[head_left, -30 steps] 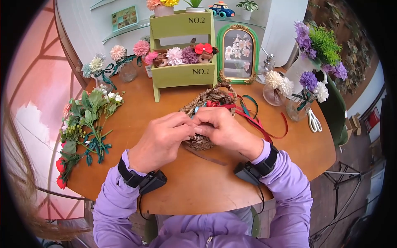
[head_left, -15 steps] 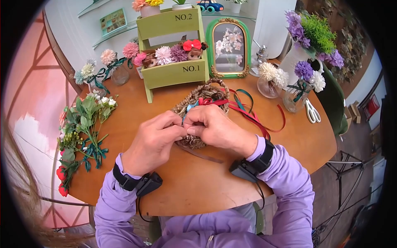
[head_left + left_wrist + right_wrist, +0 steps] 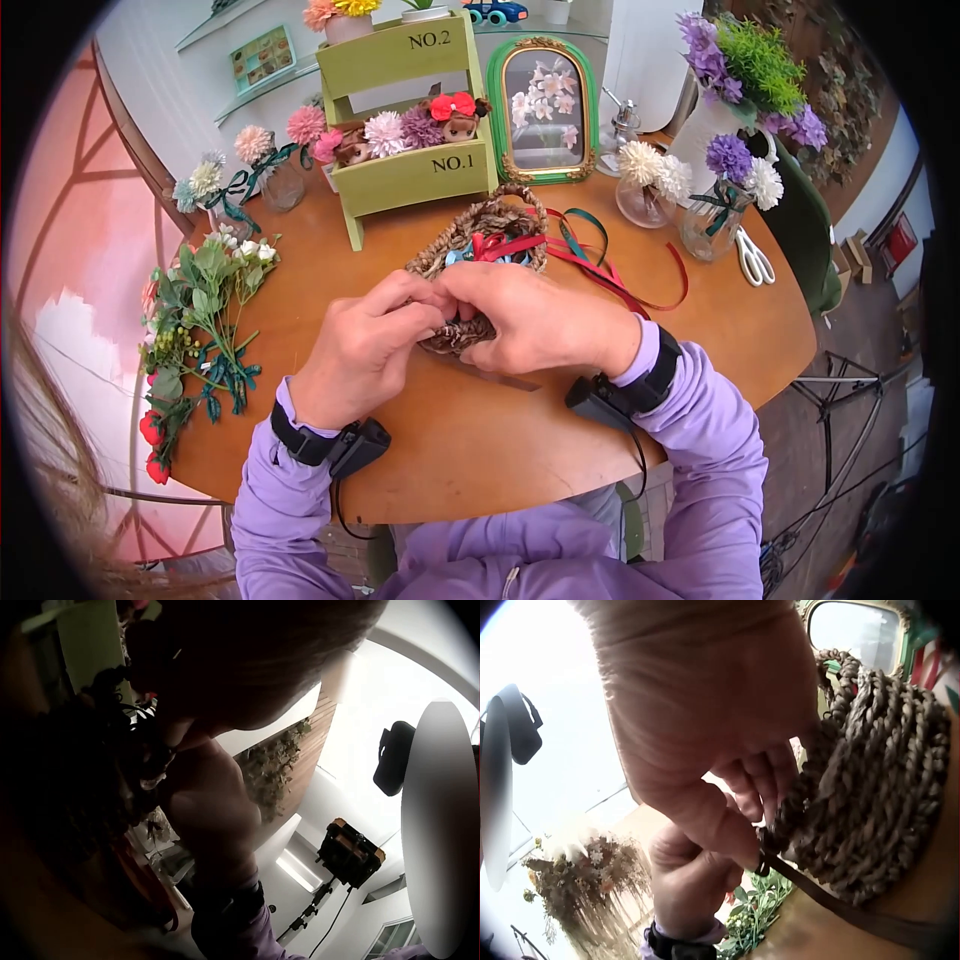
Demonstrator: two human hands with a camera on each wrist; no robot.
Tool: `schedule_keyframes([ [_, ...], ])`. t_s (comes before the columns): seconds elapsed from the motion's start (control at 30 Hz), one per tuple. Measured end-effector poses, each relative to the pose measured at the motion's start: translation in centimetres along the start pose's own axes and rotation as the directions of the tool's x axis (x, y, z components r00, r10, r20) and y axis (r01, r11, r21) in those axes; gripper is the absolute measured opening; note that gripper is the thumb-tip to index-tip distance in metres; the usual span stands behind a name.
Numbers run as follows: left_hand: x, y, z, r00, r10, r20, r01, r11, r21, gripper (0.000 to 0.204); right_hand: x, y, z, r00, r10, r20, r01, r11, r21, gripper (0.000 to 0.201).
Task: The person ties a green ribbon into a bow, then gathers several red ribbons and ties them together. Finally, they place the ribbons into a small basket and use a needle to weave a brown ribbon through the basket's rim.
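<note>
Brown braided-fibre basket [image 3: 889, 776]; flat dark-brown ribbon [image 3: 817, 892]

Basket: probably light, springy; brace its rim. Ribbon: likely soft, slippery; pinch it close to the weave.
Position: on the table [image 3: 430, 450], basket mostly twelve o'clock of your fingertips; ribbon trails towards four.
Fingers: your right hand [image 3: 555, 320] pinches the ribbon; your left hand [image 3: 355, 350] is bent, its grasp unclear.

Wearing a lilac long-sleeved top [image 3: 480, 545] here, pale zip pull [image 3: 511, 577] up front, plus black wrist straps [image 3: 300, 440] with chunky black units [image 3: 360, 448] and thin black cables [image 3: 337, 508].
</note>
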State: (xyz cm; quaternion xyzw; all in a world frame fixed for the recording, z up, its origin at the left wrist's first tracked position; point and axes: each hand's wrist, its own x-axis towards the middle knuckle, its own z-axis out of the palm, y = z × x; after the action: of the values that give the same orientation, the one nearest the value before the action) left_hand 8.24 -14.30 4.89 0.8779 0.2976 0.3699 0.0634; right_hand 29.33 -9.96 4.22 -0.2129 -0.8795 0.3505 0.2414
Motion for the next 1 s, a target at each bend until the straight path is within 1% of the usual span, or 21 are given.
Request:
schedule_keyframes([
  [0.07, -0.1, -0.1, -0.1, 1.0, 0.014, 0.015, -0.014, 1.0, -0.006, 0.016, 0.0, 0.1, 0.6, 0.994, -0.056, -0.09, 0.045, 0.991, -0.124, 0.024],
  [0.1, -0.2, -0.2, -0.2, 0.999, 0.011, 0.045, -0.011, 1.0, 0.008, 0.018, 0.0, 0.4, 0.8, 0.994, -0.055, -0.092, 0.044, 0.991, -0.123, 0.024],
  [0.17, -0.2, -0.2, -0.5, 0.997, 0.009, 0.075, -0.011, 1.0, 0.021, 0.021, 0.0, 1.2, 1.1, 0.972, -0.163, -0.167, 0.142, 0.981, -0.13, 0.02],
  [0.2, -0.1, -0.1, -0.7, 0.994, 0.001, 0.105, -0.002, 1.0, 0.015, 0.025, 0.0, 1.3, 1.2, 0.972, -0.164, -0.168, 0.143, 0.981, -0.13, 0.02],
  [0.23, -0.1, 0.0, -0.9, 0.991, -0.008, 0.135, 0.007, 1.0, 0.01, 0.029, 0.0, 1.4, 1.2, 0.967, -0.194, -0.167, 0.17, 0.974, -0.15, 0.02],
  [0.27, -0.1, 0.1, -0.9, 0.991, -0.008, 0.136, 0.007, 1.0, 0.011, 0.029, 0.0, 1.5, 1.3, 0.96, -0.224, -0.166, 0.196, 0.966, -0.169, 0.02],
  [0.33, -0.1, 0.4, -0.6, 0.99, -0.012, 0.142, -0.001, 0.996, 0.092, 0.034, -0.1, 1.5, 1.4, 0.957, -0.232, -0.173, 0.199, 0.962, -0.187, 0.02],
  [0.37, -0.2, 0.4, -0.5, 0.99, -0.013, 0.141, 0.0, 0.996, 0.092, 0.034, -0.1, 1.5, 1.4, 0.954, -0.24, -0.179, 0.202, 0.958, -0.206, 0.02],
  [0.43, -0.5, 0.3, -0.1, 0.989, -0.011, 0.144, -0.014, 0.985, 0.171, 0.033, 0.0, 1.6, 1.5, 0.952, -0.243, -0.186, 0.203, 0.956, -0.211, 0.019],
  [0.47, -0.7, 0.0, 0.3, 0.989, -0.013, 0.145, -0.012, 0.985, 0.173, 0.033, 0.0, 1.6, 1.5, 0.949, -0.247, -0.195, 0.204, 0.954, -0.218, 0.019],
  [0.5, -1.0, -0.4, 0.7, 0.992, 0.01, 0.122, -0.033, 0.981, 0.189, 0.031, -0.1, 1.3, 1.3, 0.949, -0.248, -0.195, 0.205, 0.955, -0.217, 0.019],
  [0.57, -1.2, -0.7, 0.9, 0.994, 0.034, 0.102, -0.054, 0.977, 0.207, 0.028, -0.1, 0.5, 0.5, 0.993, -0.06, -0.097, 0.055, 0.997, -0.059, 0.016],
  [0.6, -1.2, -0.7, 0.9, 0.996, 0.031, 0.089, -0.049, 0.978, 0.203, 0.025, 0.0, 0.6, 0.2, 0.993, -0.06, -0.099, 0.055, 0.997, -0.059, 0.016],
  [0.67, -1.1, -0.6, 0.9, 0.997, 0.031, 0.077, -0.046, 0.979, 0.198, 0.022, 0.2, 0.9, -0.4, 0.991, 0.039, -0.125, -0.019, 0.988, 0.154, 0.016],
  [0.7, -1.0, -0.3, 1.0, 0.999, 0.017, 0.052, -0.027, 0.981, 0.194, 0.021, 0.4, 1.4, -0.3, 0.991, 0.04, -0.126, -0.02, 0.988, 0.154, 0.016],
  [0.77, -0.9, -0.2, 1.0, 1.0, 0.005, 0.027, -0.01, 0.981, 0.191, 0.02, 1.2, 2.3, 0.2, 0.984, -0.05, -0.17, 0.082, 0.979, 0.185, 0.018],
  [0.8, -1.0, -0.3, 1.1, 1.0, 0.003, 0.007, -0.004, 0.98, 0.197, 0.021, 1.2, 2.5, -0.4, 0.999, -0.02, -0.041, 0.025, 0.989, 0.145, 0.022],
  [0.83, -1.0, -0.4, 1.2, 1.0, -0.001, -0.013, 0.003, 0.979, 0.203, 0.022, 1.5, 2.6, -0.6, 0.999, -0.02, -0.042, 0.026, 0.989, 0.146, 0.022],
  [0.9, -1.2, -0.9, 1.4, 0.999, 0.011, -0.033, -0.003, 0.977, 0.212, 0.022, 2.3, 3.0, -0.7, 0.991, 0.068, 0.115, -0.097, 0.958, 0.268, 0.023],
  [0.93, -1.3, -1.0, 1.5, 0.998, 0.024, -0.054, -0.011, 0.975, 0.22, 0.023, 2.8, 3.4, -0.6, 0.991, 0.067, 0.115, -0.096, 0.958, 0.27, 0.023],
  [1.0, -1.2, -0.7, 1.2, 0.999, 0.02, -0.036, -0.011, 0.969, 0.246, 0.023, 3.7, 4.3, -0.4, 0.977, 0.025, 0.211, -0.076, 0.968, 0.238, 0.022],
])
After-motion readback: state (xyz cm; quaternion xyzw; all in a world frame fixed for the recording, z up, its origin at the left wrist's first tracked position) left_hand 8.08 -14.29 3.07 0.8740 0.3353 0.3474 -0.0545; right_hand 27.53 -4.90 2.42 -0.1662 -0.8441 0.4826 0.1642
